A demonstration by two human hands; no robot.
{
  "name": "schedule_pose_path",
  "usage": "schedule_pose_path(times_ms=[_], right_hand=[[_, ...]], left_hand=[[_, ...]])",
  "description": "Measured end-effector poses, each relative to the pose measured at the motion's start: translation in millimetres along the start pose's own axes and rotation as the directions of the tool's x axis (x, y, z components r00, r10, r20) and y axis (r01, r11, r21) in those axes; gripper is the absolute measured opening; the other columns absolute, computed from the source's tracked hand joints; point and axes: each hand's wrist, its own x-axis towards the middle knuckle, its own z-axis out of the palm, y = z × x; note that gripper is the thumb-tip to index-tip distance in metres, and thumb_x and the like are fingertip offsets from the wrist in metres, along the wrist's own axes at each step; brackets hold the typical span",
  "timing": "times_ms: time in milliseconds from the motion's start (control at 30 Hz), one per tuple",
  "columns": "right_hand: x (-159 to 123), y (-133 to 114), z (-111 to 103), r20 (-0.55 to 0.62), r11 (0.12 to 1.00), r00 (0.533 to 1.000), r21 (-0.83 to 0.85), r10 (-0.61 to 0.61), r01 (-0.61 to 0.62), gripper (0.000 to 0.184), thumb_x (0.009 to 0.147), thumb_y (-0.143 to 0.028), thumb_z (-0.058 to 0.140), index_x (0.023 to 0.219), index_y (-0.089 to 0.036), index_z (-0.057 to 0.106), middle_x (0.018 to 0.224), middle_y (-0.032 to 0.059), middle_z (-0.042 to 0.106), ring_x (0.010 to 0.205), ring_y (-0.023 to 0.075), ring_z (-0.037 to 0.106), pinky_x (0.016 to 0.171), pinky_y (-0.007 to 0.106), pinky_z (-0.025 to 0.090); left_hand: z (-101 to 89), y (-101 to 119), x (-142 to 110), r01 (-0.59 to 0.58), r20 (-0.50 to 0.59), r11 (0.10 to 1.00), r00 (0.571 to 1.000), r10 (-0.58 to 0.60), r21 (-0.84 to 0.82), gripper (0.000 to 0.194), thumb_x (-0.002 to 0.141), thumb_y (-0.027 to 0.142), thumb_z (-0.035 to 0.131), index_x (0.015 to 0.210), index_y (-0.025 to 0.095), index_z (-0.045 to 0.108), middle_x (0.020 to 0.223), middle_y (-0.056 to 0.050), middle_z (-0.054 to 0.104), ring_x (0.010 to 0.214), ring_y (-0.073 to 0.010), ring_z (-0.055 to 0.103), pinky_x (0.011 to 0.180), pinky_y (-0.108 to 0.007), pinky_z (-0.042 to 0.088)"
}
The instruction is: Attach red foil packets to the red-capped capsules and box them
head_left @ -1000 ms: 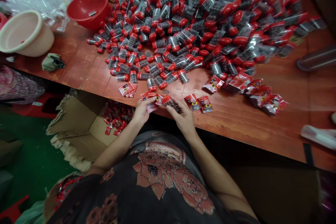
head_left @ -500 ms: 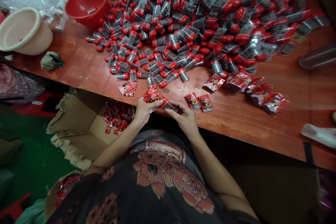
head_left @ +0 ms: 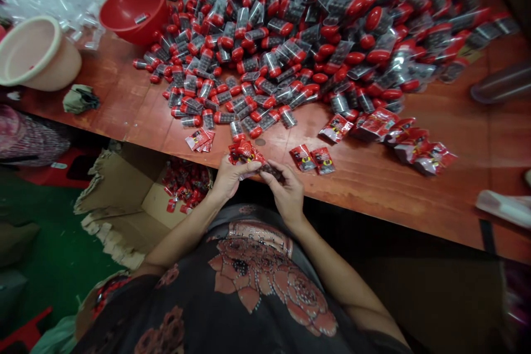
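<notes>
Along the near edge of a reddish table [head_left: 385, 182], work is being done by two bare hands. A dark tube [head_left: 269, 170] is being held at that edge, pointed at a red packet [head_left: 245, 150]; whether its tip is being covered inside the packet or merely hidden behind it cannot be told. The packet is being clamped between thumb and fingers of the left hand [head_left: 227, 178], with what seem to be others beneath it. The tube is being pinched thumb to fingers by the right hand [head_left: 289, 193].

For good work, judging by this pose, the packet's mouth should be being spread by the left thumb, and the tube should be being guided straight, lightly turned rather than forced, since thin film is probably being easily split or creased.

Just right of the hands, a pair [head_left: 302, 158] of packets is lying flat; on the left, a small fan [head_left: 200, 140] is resting. Beyond, a heap [head_left: 270, 64] of red-capped tubes is covering much of the table. Below, packets are being held by a torn box [head_left: 114, 177].
</notes>
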Motion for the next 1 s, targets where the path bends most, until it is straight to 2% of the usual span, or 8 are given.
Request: schedule_pose_path(times_ms=[133, 233, 433, 533, 667, 833, 900, 1000], right_hand=[[-2, 7, 7, -0.05, 0.963, 0.982, 0.21, 0.184, -0.169, 0.031, 0.081, -0.036, 0.066, 0.11, -0.024, 0.064, 0.104, 0.0055, 0.071, 0.084, 0.0175, 0.066, 0.059, 0.027, 0.052], [-4, 10, 14, -0.094, 0.963, 0.979, 0.217, 0.181, -0.157, 0.032, 0.082, -0.038, 0.064, 0.111, -0.024, 0.063, 0.104, 0.0057, 0.07, 0.081, 0.016, 0.065, 0.057, 0.025, 0.051], [-10, 12, 20, -0.148, 0.955, 0.974, 0.269, 0.173, -0.128, 0.031, 0.083, -0.037, 0.064, 0.111, -0.023, 0.061, 0.103, 0.0053, 0.068, 0.078, 0.0146, 0.064, 0.058, 0.025, 0.053], [-11, 11, 17, -0.104, 0.971, 0.988, 0.222, 0.118, -0.092, 0.028, 0.083, -0.034, 0.066, 0.109, -0.025, 0.064, 0.104, 0.0045, 0.067, 0.088, 0.0165, 0.064, 0.068, 0.029, 0.055], [-11, 4, 10, -0.057, 0.997, 0.998, 0.057, -0.04, 0.043, 0.023, 0.085, -0.031, 0.064, 0.107, -0.027, 0.068, 0.099, 0.0031, 0.063, 0.093, 0.0172, 0.062, 0.08, 0.034, 0.055], [-10, -5, 3, 0.006, 0.98, 0.982, -0.053, -0.191, 0.191, 0.021, 0.087, -0.025, 0.062, 0.106, -0.03, 0.069, 0.094, 0.0018, 0.062, 0.088, 0.0162, 0.062, 0.078, 0.034, 0.054], [-9, -3, 5, -0.008, 0.98, 0.981, -0.048, -0.192, 0.191, 0.019, 0.087, -0.025, 0.062, 0.104, -0.029, 0.069, 0.095, 0.0018, 0.063, 0.089, 0.0164, 0.062, 0.079, 0.034, 0.053], [-10, 4, 12, -0.071, 0.993, 0.993, 0.072, -0.093, 0.099, 0.02, 0.086, -0.027, 0.063, 0.106, -0.026, 0.065, 0.099, 0.0022, 0.064, 0.091, 0.0159, 0.063, 0.083, 0.034, 0.053]], left_hand=[[9.2, -13, -6, -0.106, -0.107, 0.99, 0.99, 0.096, -0.088, 0.036, 0.051, 0.023, 0.087, 0.08, 0.017, 0.066, 0.076, 0.0, 0.071, 0.068, -0.0146, 0.067, 0.068, -0.027, 0.054], [14.4, -23, -10, -0.169, -0.156, 0.977, 0.977, 0.149, -0.13, 0.037, 0.054, 0.022, 0.085, 0.085, 0.018, 0.065, 0.08, 0.001, 0.071, 0.07, -0.0137, 0.067, 0.071, -0.028, 0.054], [15.4, -26, -14, -0.179, -0.147, 0.978, 0.976, 0.163, -0.103, 0.034, 0.057, 0.02, 0.083, 0.086, 0.017, 0.065, 0.08, 0.001, 0.07, 0.069, -0.0116, 0.065, 0.068, -0.024, 0.053], [11.8, -23, -12, -0.149, -0.107, 0.982, 0.985, 0.136, -0.114, 0.034, 0.056, 0.018, 0.083, 0.084, 0.017, 0.065, 0.079, 0.001, 0.07, 0.07, -0.0122, 0.066, 0.069, -0.025, 0.053], [4.8, -14, -7, -0.077, -0.025, 0.993, 0.997, 0.075, -0.094, 0.031, 0.058, 0.018, 0.083, 0.083, 0.014, 0.066, 0.079, -0.002, 0.071, 0.072, -0.0135, 0.067, 0.07, -0.025, 0.053], [1.3, -4, -6, -0.052, 0.05, 0.996, 0.997, 0.056, -0.078, 0.054, 0.052, 0.014, 0.084, 0.101, 0.02, 0.063, 0.081, 0.001, 0.072, 0.071, -0.0133, 0.067, 0.069, -0.026, 0.053], [2.4, -4, -7, -0.019, 0.064, 0.999, 0.998, 0.022, -0.048, 0.054, 0.051, 0.013, 0.085, 0.1, 0.019, 0.063, 0.078, 0.001, 0.071, 0.068, -0.0121, 0.066, 0.067, -0.024, 0.053], [4.9, -8, -8, 0.002, 0.055, 1.0, 0.999, -0.001, -0.024, 0.042, 0.051, 0.014, 0.085, 0.088, 0.015, 0.065, 0.074, 0.001, 0.07, 0.065, -0.0105, 0.065, 0.065, -0.022, 0.052]])
